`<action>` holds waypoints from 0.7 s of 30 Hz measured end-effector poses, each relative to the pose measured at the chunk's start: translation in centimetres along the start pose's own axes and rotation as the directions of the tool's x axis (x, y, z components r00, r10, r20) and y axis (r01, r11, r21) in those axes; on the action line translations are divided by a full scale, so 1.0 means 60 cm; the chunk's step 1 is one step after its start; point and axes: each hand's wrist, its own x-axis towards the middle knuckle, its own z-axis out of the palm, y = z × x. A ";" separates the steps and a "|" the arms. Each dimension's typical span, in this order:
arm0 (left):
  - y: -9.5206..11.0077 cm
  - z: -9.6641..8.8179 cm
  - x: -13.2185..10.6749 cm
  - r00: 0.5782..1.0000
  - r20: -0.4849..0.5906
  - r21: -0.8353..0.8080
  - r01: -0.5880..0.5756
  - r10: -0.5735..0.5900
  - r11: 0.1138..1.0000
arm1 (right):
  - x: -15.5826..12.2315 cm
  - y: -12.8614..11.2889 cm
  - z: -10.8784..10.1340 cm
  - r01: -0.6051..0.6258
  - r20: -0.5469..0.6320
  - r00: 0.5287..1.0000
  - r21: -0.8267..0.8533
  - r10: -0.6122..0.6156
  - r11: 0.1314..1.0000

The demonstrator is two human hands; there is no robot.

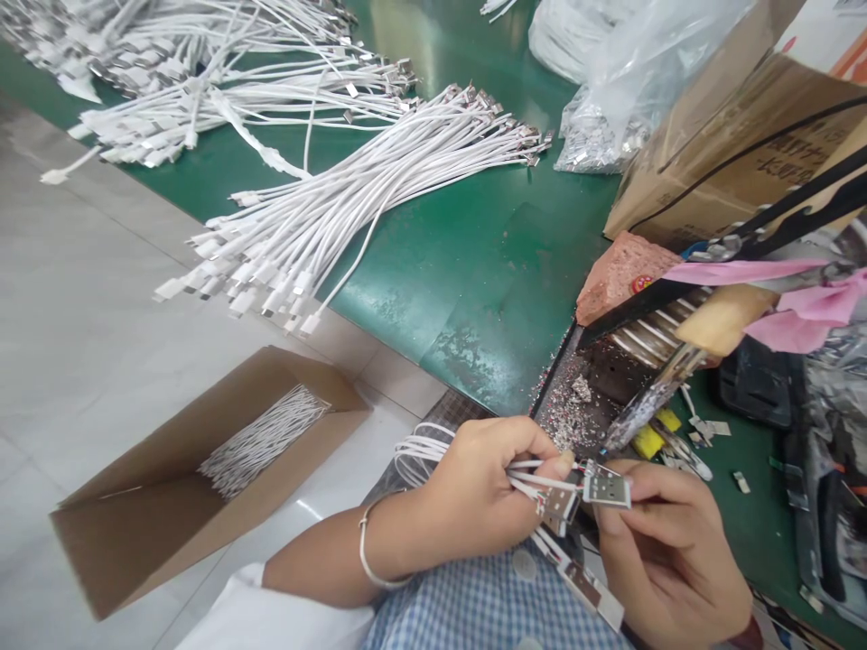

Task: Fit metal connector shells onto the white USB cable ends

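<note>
Several white cables (424, 449) run through my left hand (484, 483), its fingers closed around them. Their metal USB plugs (588, 591) stick out to the right of that hand and hang below it. My right hand (667, 542) pinches one USB connector (608, 487) between thumb and fingertips. Thin coloured wires show at that connector's left end, close to my left thumb. Just above the connector is the tip of a soldering iron (627, 420), mounted at a slant; whether it touches the wires I cannot tell.
Bundles of white cables (366, 199) lie across the green table (461, 271). A cardboard box (271, 370) with cables inside stands on the floor at left. A reddish brick (619, 271), a bag of metal connectors (596, 131) and a large carton (738, 135) are at right.
</note>
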 end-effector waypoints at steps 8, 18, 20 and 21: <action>0.003 0.002 0.003 0.999 -0.030 -0.002 -0.024 0.024 1.000 | 0.008 0.000 0.001 0.018 0.015 1.000 -0.092 -0.016 0.996; 0.006 0.000 0.003 1.000 -0.019 -0.013 -0.009 0.008 1.000 | 0.010 -0.006 0.005 -0.030 -0.031 0.999 -0.111 0.027 0.993; 0.005 0.001 0.003 1.000 -0.019 -0.012 -0.017 0.017 1.000 | 0.012 -0.008 0.006 -0.041 -0.037 0.999 -0.106 0.037 0.994; 0.005 0.001 0.002 0.999 -0.021 -0.011 -0.025 0.025 1.000 | 0.012 -0.009 0.006 -0.051 -0.041 0.998 -0.099 0.047 0.994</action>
